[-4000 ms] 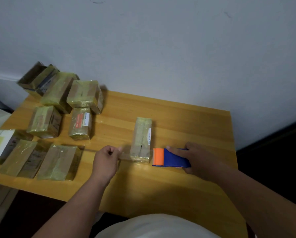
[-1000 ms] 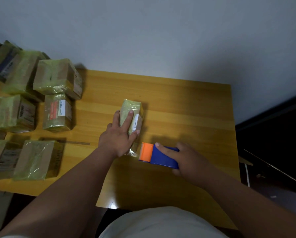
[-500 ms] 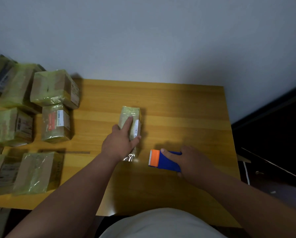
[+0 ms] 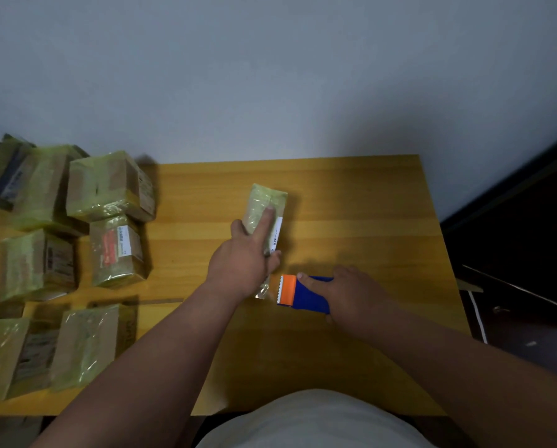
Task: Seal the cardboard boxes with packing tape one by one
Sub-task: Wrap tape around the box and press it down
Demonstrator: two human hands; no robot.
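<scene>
Right hand (image 4: 354, 294) grips the blue-and-orange plastic tape dispenser (image 4: 298, 294), flat on the wooden tabletop (image 4: 351, 205) mid-front. Left hand (image 4: 243, 265) presses down the small tape-wrapped cardboard box (image 4: 266, 213) at centre, forefinger straight along its top, loose tape tail hanging. Looks near sealed. Taped cardboard boxes (image 4: 109, 185) crowd the left edge; unsealed count unclear.

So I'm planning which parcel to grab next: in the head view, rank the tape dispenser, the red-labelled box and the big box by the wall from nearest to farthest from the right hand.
1. Blue and orange tape dispenser: under the right hand.
2. Small taped cardboard box with red label: left of centre.
3. Large taped cardboard box: far left, by the wall.
</scene>
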